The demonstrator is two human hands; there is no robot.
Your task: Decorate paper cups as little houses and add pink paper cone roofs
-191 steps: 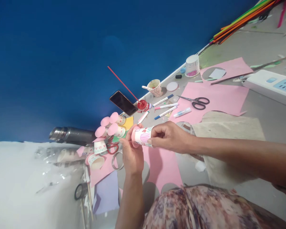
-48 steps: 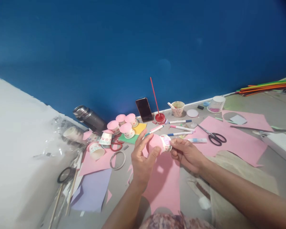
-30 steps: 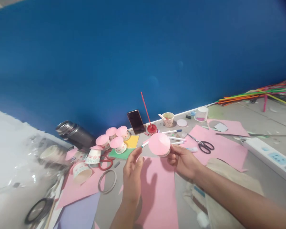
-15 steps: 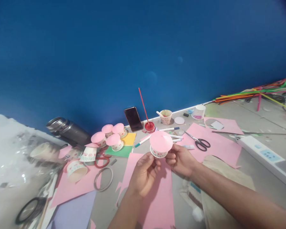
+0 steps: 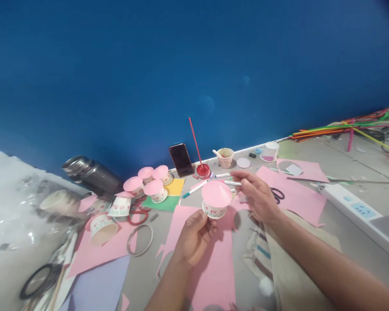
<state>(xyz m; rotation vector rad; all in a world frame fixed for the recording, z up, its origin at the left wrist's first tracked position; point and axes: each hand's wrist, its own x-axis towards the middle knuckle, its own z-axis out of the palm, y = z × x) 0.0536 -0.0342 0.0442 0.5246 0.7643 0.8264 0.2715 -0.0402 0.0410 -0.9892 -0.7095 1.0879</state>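
My left hand (image 5: 194,235) grips a small patterned paper cup (image 5: 214,210) by its rim, upside down, with a pink paper circle (image 5: 216,194) stuck over its base. My right hand (image 5: 257,195) hovers just to the right of the cup, fingers spread and empty, above the felt pens (image 5: 227,182). Below both hands lies a pink paper sheet (image 5: 210,263) with round holes cut out.
Several finished pink-topped cups (image 5: 147,185) stand at the left near a steel flask (image 5: 92,176). A phone (image 5: 180,160), a red paint pot with brush (image 5: 202,170), black scissors (image 5: 278,194), a tape ring (image 5: 140,239), a power strip (image 5: 363,214) and coloured sticks (image 5: 346,128) lie around.
My right hand has let go of the cup and lifted away to the right. The left hand now holds the cup alone, slightly lower.
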